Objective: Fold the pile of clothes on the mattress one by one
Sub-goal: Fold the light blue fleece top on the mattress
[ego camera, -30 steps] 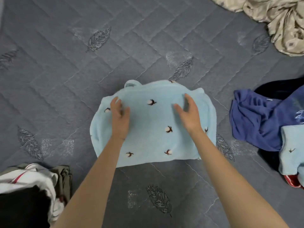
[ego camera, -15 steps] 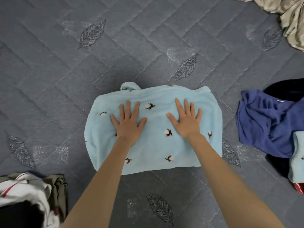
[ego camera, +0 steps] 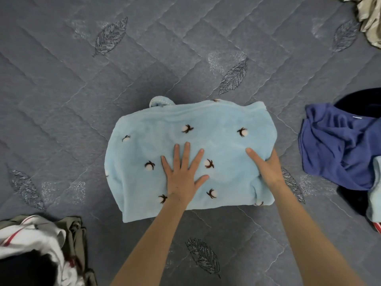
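Presently mid-fold: pressing flat with the left hand [ego camera: 183, 172], fingers spread, and gripping with the right hand [ego camera: 268, 170] the right edge of the fleece [ego camera: 206, 129], centred on the mattress [ego camera: 103, 100]. Next, likely: lifting that edge across leftward, keeping layers aligned. Beyond, rightward: pile [ego camera: 338, 145] unfolded. No legible writing; white tag [ego camera: 357, 117] there too small to read.

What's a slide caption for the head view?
Left hand presses flat on a folded light-blue fleece garment while the right hand grips its right edge, on a grey quilted mattress.
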